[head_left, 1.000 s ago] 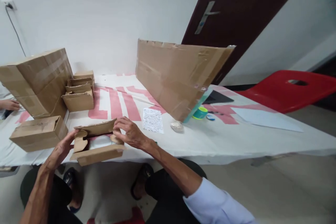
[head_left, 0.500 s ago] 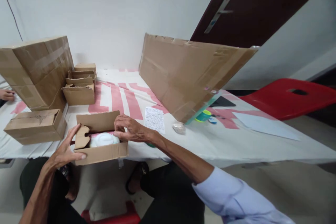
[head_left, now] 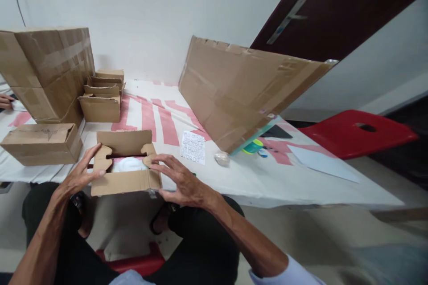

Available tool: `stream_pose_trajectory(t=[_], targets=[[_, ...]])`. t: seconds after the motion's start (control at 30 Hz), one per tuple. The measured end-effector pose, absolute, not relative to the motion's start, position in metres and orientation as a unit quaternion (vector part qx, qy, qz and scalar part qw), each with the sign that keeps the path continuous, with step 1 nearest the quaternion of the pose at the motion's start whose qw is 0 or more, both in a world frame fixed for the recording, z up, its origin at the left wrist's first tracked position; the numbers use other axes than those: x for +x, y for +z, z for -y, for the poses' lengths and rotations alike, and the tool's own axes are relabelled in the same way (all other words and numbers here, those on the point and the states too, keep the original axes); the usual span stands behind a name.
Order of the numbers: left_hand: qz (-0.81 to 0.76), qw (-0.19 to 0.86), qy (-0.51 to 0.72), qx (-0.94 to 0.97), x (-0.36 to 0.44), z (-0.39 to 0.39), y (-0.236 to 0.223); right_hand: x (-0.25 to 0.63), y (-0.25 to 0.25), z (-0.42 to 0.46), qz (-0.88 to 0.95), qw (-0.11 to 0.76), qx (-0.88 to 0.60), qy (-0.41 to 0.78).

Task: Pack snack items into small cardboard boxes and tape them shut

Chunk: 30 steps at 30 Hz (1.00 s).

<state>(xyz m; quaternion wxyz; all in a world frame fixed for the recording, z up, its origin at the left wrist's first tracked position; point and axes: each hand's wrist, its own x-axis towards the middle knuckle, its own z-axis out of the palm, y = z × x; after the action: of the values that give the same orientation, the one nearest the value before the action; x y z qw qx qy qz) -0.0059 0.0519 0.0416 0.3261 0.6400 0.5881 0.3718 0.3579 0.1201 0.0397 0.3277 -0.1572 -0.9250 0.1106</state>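
A small cardboard box (head_left: 125,182) with raised flaps sits at the table's front edge. Inside it lies a rounded white object (head_left: 130,164) with something pink behind it; its kind is unclear. My left hand (head_left: 78,173) grips the box's left side, thumb over the front corner and fingers by the left end flap (head_left: 101,160). On the opposite side, my right hand (head_left: 182,180) holds the right end, fingertips on the right end flap (head_left: 149,156) and thumb low near the front corner. Both end flaps lean inward, while the back flap (head_left: 123,142) stands upright.
A closed cardboard box (head_left: 40,144) is at left, before a large taped carton (head_left: 50,71) and several small open boxes (head_left: 100,107). A big cardboard panel (head_left: 230,93) leans at centre. Nearby are a printed sheet (head_left: 193,147), a clear packet (head_left: 221,158), a green tape roll (head_left: 253,146) and another person's hand (head_left: 5,101).
My right hand has moved from inside the box's back right corner to its outer right end, fingers spreading. The right end flap now shows, folded inward. The view has shifted slightly.
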Motion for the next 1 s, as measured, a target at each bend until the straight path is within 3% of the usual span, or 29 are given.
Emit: stream_pose_trajectory(t=[0.1,0.2,0.37,0.47,0.73,1.0], targets=[[-0.599,0.314,0.374,0.635,0.0,-0.051,0.043,0.36,0.024,-0.103,0.93,0.327,-0.163,0.038],[-0.619,0.281,0.372,0.632,0.003,-0.049,0.049,0.352,0.013,-0.096,0.906,0.388,-0.166,-0.014],[-0.584,0.088,0.383,0.71,0.023,-0.033,0.072,0.334,0.012,-0.092,0.858,0.485,-0.168,0.013],[-0.525,0.006,0.29,0.8,0.053,-0.025,0.082,0.326,0.014,-0.091,0.835,0.521,-0.174,-0.023],[-0.577,-0.056,0.104,0.808,0.103,-0.038,0.102,0.315,0.019,-0.097,0.821,0.494,-0.196,-0.208],[-0.631,-0.073,0.024,0.772,0.105,-0.047,0.128,0.313,0.015,-0.096,0.832,0.5,-0.159,-0.18]])
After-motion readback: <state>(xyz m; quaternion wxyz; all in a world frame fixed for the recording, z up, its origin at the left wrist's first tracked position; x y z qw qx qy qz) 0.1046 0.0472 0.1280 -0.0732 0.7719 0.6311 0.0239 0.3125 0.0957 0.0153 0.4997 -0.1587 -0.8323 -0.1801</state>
